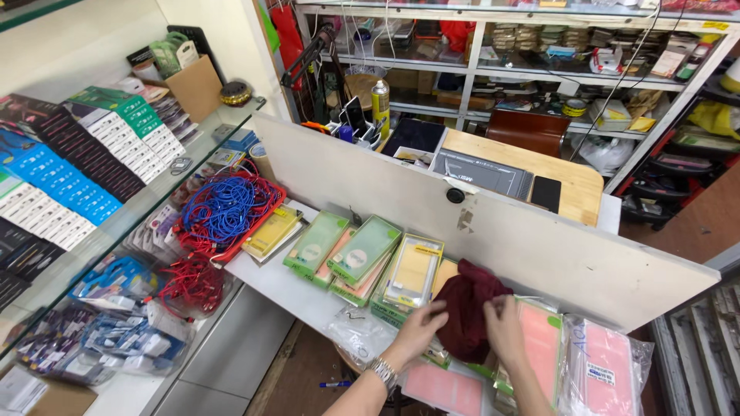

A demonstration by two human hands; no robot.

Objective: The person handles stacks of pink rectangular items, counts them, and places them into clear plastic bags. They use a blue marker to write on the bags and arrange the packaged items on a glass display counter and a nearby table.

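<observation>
A dark red cloth (pixel 469 308), judged soft and light, is pinched by left hand (pixel 418 330) and right hand (pixel 505 330) fingers above green phone-case packets (pixel 362 250).

Both forearms are bare and sleeveless, with a silver metal-link wristwatch (pixel 383 372) on the left wrist

both forearms reach up from six o'clock toward twelve. the left hand (pixel 420 330), a metal watch on its wrist, curls its fingers closed at eleven o'clock; the right hand (pixel 505 330) pinches shut just beside it.
</observation>
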